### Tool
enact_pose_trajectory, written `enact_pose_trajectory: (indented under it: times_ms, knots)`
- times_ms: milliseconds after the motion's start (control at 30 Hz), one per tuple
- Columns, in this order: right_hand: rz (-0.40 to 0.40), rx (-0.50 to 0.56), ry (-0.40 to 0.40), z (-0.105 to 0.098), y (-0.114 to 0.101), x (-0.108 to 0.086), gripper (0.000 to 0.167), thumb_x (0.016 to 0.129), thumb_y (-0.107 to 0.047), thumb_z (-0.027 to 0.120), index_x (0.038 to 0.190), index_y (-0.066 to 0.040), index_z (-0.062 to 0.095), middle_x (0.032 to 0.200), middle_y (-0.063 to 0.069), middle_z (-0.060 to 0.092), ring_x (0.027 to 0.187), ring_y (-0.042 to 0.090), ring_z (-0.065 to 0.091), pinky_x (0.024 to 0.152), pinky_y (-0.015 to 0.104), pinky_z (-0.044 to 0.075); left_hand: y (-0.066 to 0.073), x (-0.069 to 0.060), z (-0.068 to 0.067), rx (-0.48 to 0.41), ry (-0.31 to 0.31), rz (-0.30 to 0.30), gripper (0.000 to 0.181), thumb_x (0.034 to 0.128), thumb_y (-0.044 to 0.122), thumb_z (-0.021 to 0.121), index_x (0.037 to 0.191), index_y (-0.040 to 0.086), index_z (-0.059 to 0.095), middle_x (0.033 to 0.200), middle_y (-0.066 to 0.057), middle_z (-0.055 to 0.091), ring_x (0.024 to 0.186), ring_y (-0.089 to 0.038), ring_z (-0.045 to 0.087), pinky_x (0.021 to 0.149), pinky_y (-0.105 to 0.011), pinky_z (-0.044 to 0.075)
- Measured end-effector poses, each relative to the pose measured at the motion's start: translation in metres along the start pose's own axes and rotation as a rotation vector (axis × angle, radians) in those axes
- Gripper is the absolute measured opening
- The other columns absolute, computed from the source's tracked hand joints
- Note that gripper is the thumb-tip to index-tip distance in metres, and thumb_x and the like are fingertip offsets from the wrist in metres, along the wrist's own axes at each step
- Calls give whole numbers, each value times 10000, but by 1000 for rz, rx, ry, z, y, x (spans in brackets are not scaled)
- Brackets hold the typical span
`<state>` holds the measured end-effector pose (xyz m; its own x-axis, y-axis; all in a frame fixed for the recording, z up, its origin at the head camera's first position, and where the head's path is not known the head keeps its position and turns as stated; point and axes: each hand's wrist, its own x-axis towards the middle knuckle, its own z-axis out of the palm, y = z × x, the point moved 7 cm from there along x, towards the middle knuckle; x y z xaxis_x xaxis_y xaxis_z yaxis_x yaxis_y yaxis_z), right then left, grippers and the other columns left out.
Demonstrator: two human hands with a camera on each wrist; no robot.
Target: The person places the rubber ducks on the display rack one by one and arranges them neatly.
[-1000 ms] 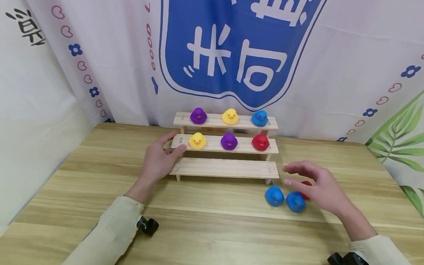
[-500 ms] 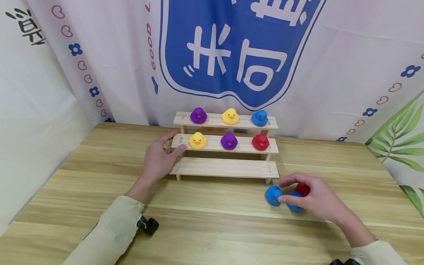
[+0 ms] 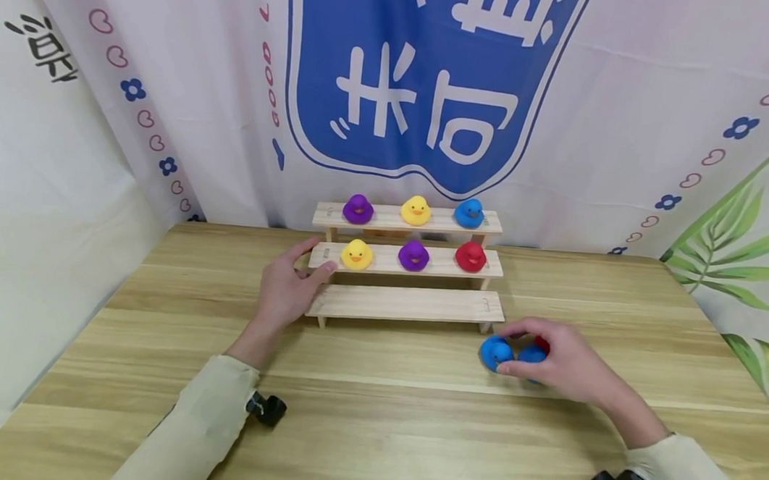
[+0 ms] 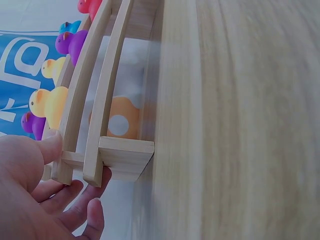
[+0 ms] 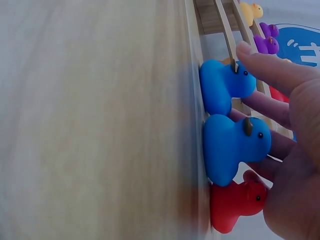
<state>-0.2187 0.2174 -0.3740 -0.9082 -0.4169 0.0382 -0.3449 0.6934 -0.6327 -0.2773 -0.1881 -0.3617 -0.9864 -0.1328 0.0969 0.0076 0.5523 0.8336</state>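
Observation:
A three-step wooden stand [image 3: 407,304] stands on the table, and my left hand [image 3: 286,285] holds its left end. In the left wrist view the thumb [image 4: 49,148] lies by the middle step, with fingers curled beneath the boards. My right hand [image 3: 564,358] reaches around a blue rubber duck [image 3: 494,353] on the table, thumb and forefinger spread to either side. Whether they touch it is unclear. Under that palm sit a second blue duck [image 5: 232,150] and a red duck [image 5: 235,205], both partly covered in the head view.
Purple [image 3: 358,209], yellow [image 3: 416,210] and blue ducks [image 3: 469,213] stand on the top step. The middle step carries yellow [image 3: 357,254], purple [image 3: 413,256] and red ducks [image 3: 471,257]. A printed curtain [image 3: 232,152] hangs behind the table [image 3: 348,426].
My right hand has come down and leftward, from above the loose ducks to around the left blue one. The left hand keeps its hold on the stand.

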Motion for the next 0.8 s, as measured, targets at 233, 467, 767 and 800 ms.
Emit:
enact_pose_trajectory:
  times_ms: [233, 467, 767, 800]
  knots:
    - [-18, -36, -14, 3, 0, 2, 447, 848, -431, 899, 1236, -263, 755, 1289, 7, 746, 1147, 223, 669, 945, 364, 568, 0, -1, -1, -4, 0, 6, 624, 1033, 355, 715, 1590, 172, 501, 1619, -153, 518, 529, -82, 527, 458, -227, 422]
    - [-33, -58, -20, 4, -3, 3, 409, 848, -418, 902, 1206, -274, 766, 1228, -36, 755, 1088, 182, 667, 914, 326, 575, 0, -1, -1, 6, -4, 13, 634, 1035, 356, 711, 1594, 151, 492, 1617, -158, 520, 580, -94, 588, 486, -235, 460]
    - [-32, -62, -4, 2, -6, 3, 386, 882, -389, 880, 1220, -244, 762, 1232, -20, 763, 1065, 172, 668, 915, 332, 576, 0, 0, -1, 23, 0, 25, 630, 1036, 356, 708, 1590, 143, 497, 1608, -157, 533, 557, -95, 549, 478, -231, 428]
    - [-34, -53, -1, 2, -6, 3, 388, 884, -383, 878, 1224, -239, 760, 1236, -14, 763, 1066, 175, 671, 914, 335, 578, 0, 0, -1, 21, -3, 24, 632, 1036, 357, 708, 1591, 145, 494, 1610, -155, 531, 553, -95, 541, 474, -231, 423]
